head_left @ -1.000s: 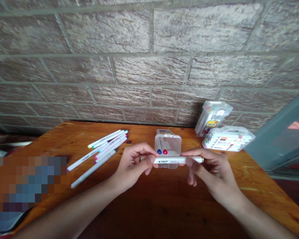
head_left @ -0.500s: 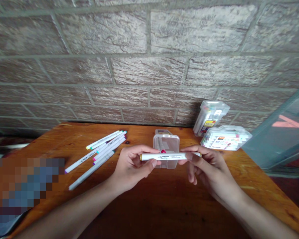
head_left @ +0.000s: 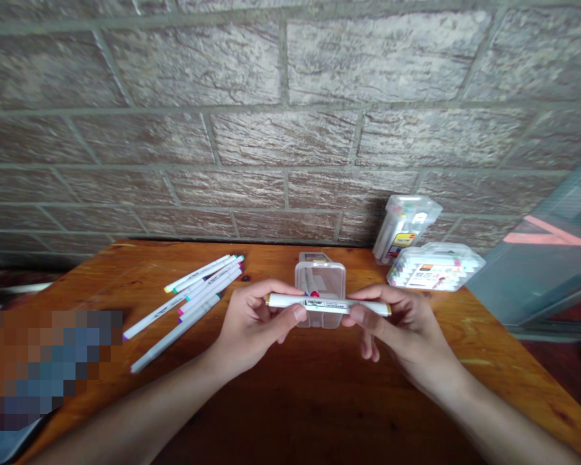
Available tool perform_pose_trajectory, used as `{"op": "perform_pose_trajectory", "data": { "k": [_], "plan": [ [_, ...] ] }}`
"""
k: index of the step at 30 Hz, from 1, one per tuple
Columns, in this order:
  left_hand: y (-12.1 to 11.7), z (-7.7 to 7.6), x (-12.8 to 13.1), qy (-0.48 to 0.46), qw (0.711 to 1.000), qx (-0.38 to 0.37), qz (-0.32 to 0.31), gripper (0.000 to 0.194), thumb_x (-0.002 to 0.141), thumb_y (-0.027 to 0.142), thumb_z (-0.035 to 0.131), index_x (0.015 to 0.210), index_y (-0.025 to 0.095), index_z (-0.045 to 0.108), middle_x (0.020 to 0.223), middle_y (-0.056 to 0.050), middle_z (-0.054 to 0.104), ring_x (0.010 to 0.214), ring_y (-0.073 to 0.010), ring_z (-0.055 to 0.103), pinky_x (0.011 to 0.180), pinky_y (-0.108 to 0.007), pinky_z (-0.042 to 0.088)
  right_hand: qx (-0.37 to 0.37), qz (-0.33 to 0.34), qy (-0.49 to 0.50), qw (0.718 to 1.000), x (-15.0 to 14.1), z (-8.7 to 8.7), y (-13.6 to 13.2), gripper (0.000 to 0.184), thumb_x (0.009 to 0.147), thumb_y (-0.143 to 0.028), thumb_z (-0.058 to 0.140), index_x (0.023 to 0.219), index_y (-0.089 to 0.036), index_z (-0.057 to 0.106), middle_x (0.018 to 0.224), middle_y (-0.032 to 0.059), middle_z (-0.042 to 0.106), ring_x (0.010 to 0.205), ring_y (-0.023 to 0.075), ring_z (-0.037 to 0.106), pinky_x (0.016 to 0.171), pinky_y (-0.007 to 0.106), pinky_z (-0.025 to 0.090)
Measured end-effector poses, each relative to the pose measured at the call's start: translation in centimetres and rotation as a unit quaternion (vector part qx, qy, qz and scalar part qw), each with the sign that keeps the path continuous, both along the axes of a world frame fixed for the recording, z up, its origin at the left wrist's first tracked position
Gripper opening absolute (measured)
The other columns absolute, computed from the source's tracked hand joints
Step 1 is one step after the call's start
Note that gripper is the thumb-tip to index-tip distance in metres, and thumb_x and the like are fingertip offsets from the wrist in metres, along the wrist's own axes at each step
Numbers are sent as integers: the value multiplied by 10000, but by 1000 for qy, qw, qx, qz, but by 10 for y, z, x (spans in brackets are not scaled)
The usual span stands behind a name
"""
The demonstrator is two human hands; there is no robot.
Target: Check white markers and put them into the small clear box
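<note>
A white marker [head_left: 326, 304] with yellow-brown end caps lies level between both hands above the wooden table [head_left: 290, 394]. My left hand [head_left: 256, 323] pinches its left end, and my right hand [head_left: 397, 323] pinches its right end. Just behind the marker stands a small clear plastic case [head_left: 320, 284], open at the top, with a blue-capped and a red-capped marker inside, partly hidden by the held one.
Several white markers [head_left: 193, 290] with coloured caps lie loose at the left. Two clear marker boxes sit at the back right, one upright [head_left: 404, 227], one lying flat [head_left: 436, 266]. A brick wall [head_left: 281, 123] runs behind the table. A blurred patch covers the lower left.
The marker has shifted a little to the left between my hands; more of its left end now shows past my left thumb. The view has drifted slightly.
</note>
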State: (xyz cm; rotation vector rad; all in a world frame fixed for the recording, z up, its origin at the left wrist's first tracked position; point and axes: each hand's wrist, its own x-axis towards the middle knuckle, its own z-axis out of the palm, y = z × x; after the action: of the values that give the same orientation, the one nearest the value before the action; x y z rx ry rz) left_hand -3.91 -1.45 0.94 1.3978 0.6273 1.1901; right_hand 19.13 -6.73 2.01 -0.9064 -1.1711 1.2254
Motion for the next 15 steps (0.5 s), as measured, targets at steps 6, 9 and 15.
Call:
{"op": "perform_pose_trajectory", "data": {
  "k": [6,9,15],
  "plan": [
    [0,4,0,-16,1000,0,-6,196,847,269,874,957,137,778,687,-61,776,420,-69,540,420,-172,425,11,10,0,1000,0,0,-2,235,861,-334,894,1010,-182,794,771,84,842,390,115,676,372,156,527],
    [0,3,0,-19,1000,-2,-4,193,845,269,878,958,144,784,681,-58,777,421,-69,541,424,-172,427,17,4,5,1000,-1,-4,-1,221,857,-317,899,1011,-193,799,775,78,844,386,104,669,362,136,509],
    [0,1,-3,-4,1000,6,5,206,848,296,880,968,147,803,661,-58,764,428,-75,540,428,-178,416,11,-9,-19,1000,-2,0,-1,243,831,-347,918,959,-174,806,719,75,825,384,106,651,371,158,518]
  ]
}}
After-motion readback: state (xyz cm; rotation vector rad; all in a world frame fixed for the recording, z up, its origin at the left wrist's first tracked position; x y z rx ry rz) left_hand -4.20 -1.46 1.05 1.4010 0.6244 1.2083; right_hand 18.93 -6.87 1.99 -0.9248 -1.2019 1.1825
